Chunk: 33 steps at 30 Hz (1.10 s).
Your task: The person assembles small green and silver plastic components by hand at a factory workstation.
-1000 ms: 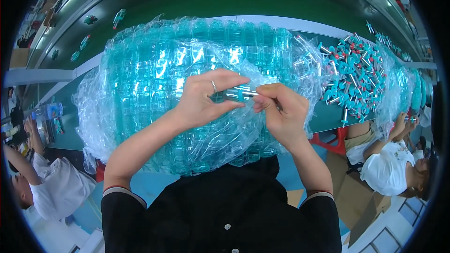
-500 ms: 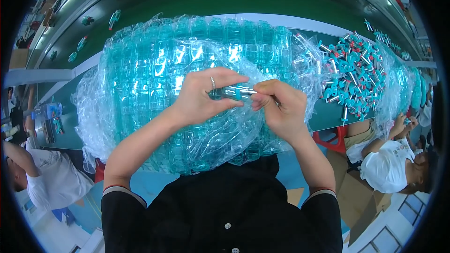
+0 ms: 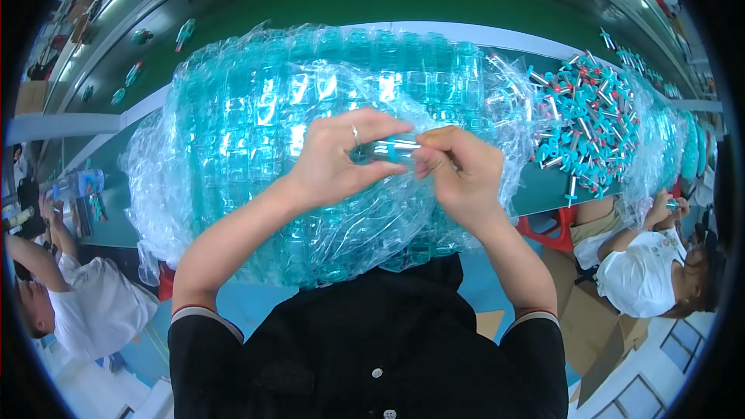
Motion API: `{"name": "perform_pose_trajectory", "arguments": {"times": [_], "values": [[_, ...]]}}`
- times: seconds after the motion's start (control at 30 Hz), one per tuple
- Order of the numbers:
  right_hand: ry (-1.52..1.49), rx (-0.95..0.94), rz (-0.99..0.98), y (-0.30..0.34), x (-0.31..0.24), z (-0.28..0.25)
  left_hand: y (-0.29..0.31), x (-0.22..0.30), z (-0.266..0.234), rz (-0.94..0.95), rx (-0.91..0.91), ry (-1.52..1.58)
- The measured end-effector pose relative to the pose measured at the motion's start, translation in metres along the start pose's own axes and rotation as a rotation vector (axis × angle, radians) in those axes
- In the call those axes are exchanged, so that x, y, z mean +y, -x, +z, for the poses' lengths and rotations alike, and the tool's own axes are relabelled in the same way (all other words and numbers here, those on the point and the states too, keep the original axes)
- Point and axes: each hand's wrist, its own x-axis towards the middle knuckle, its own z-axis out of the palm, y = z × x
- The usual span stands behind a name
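Note:
My left hand (image 3: 327,157), a ring on one finger, is closed round a small clear teal plastic bottle (image 3: 382,150) lying on its side. My right hand (image 3: 469,174) meets its open end, thumb and fingers pinched on a slim silver tube part with a teal collar (image 3: 394,152). The collar shows inside the clear wall; the tube's outer end is hidden by my fingertips. Both hands are over a large plastic-wrapped pack of clear teal bottles (image 3: 240,120), its loose film (image 3: 353,225) crumpled beneath them.
To the right, a heap of silver tube parts with teal and red pieces (image 3: 586,128) lies on the table. Beyond the pack runs a green conveyor belt (image 3: 310,4) carrying scattered teal pieces. Co-workers sit at the left (image 3: 97,302) and right (image 3: 644,279), near a red stool (image 3: 551,233).
My right hand has shifted slightly left, and less of the silver tube shows outside the bottle. Pieces on the belt have drifted a little left. The left co-worker's arms have moved.

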Motion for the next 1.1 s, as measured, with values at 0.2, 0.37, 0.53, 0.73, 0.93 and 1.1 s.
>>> {"name": "perform_pose_trajectory", "arguments": {"times": [0.2, 0.37, 0.53, 0.73, 0.93, 1.1], "values": [[-0.247, -0.003, 0.246, -0.009, 0.021, -0.002, -0.016, 0.032, -0.06, -0.207, -0.029, -0.051], [-0.459, -0.011, 0.425, -0.017, 0.015, -0.02, 0.035, 0.057, -0.063, -0.205, -0.448, -0.797], [-0.567, 0.227, 0.488, -0.085, 0.028, -0.07, 0.094, 0.045, -0.028, -0.019, -0.101, -0.819], [0.592, 0.237, 0.253, -0.166, 0.064, -0.087, 0.09, 0.047, -0.01, -0.088, -0.065, -0.727], [0.718, -0.322, -0.357, -0.029, 0.018, 0.019, 0.097, 0.052, -0.018, -0.21, -0.001, -0.623], [0.865, -0.291, -0.374, -0.017, 0.024, 0.026, 0.123, 0.06, -0.027, 0.25, -0.101, -0.531]]}}
